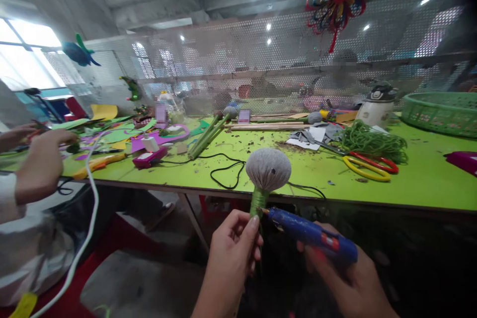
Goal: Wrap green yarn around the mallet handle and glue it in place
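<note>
My left fingers (253,226) pinch the green stem (258,201), and its round gray top (268,168) sits just above them. My right fingers wrap the blue glue gun (313,233), its tip at the stem. Beyond them, scissors (367,165) lie on the green table (350,194), beside green string (374,141).

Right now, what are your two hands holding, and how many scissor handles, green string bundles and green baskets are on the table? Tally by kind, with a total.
Blue glue gun, right hand: 1
Grey-headed stem, left hand: 1
Scissor handles (one red, one yellow): 2
Green string bundle: 1
Green basket: 1
Total: 6
</note>
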A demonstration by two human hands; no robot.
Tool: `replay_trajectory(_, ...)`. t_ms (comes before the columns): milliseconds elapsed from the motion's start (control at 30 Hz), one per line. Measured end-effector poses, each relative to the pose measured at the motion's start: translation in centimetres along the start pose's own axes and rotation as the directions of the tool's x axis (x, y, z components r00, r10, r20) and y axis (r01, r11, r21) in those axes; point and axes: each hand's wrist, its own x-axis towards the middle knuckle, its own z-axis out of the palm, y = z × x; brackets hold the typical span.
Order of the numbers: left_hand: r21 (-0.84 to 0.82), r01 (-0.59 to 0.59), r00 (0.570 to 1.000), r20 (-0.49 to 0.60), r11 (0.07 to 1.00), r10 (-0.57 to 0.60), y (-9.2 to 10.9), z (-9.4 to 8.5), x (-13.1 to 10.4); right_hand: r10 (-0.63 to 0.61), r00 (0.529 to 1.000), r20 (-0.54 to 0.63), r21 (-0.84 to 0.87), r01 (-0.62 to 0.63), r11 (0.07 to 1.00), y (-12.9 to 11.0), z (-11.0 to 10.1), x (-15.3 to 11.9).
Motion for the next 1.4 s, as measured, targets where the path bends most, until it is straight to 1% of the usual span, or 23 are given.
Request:
replay_trajectory(233,-0.006,-0.001,1.0,-0.009,1.0,0.001,-0.1,-0.1,0.0,0.015,1.0,-0.003,0.003,-0.015,1.0,-0.4,-0.2,-0.1)
replay_trajectory(367,0.004,-0.019,0.999,-0.029,1.0,0.019,0.0,-0.3,0.0,0.028,0.999,-0.022,-0.047,-0.029,0.998,0.2,-0.3,-0.3)
replay_trajectory(533,-0.014,-0.009,1.0,-0.002,1.0,0.009,-0.1,-1.0,0.4,0.064,0.998,-0.022,-0.11,-0.066,0.992,0.8,-0.9,-0.7)
replay_trajectory(667,0.001,0.004,1.0,0.007,1.0,-0.004,-0.2,-1.1,0.7,-0.002,1.0,0.016,-0.115,0.004,0.993,0.7,-0.9,-0.9)
replay_trajectory(767,0.011,-0.007,1.0,0.007,1.0,0.007,-0.1,-0.8,0.5,-0.072,0.997,0.023,-0.108,0.074,0.991,0.5,-0.4,-0.7)
replay_trajectory(900,0.014,-0.031,0.999,-0.01,0.999,0.031,0.1,-0.4,0.1,-0.134,0.99,0.047,-0.087,0.138,0.987,0.5,0.2,-0.4)
replay_trajectory(1167,-0.013,-0.007,0.999,-0.04,1.0,0.006,0.1,-0.3,0.1,-0.12,0.991,0.059,-0.139,0.128,0.982,0.8,-0.1,-0.6)
replay_trajectory(1400,-0.006,-0.014,0.999,-0.049,1.0,0.014,0.1,-0.2,0.0,-0.133,0.991,0.025,-0.172,0.136,0.976,0.7,-0.6,-0.9)
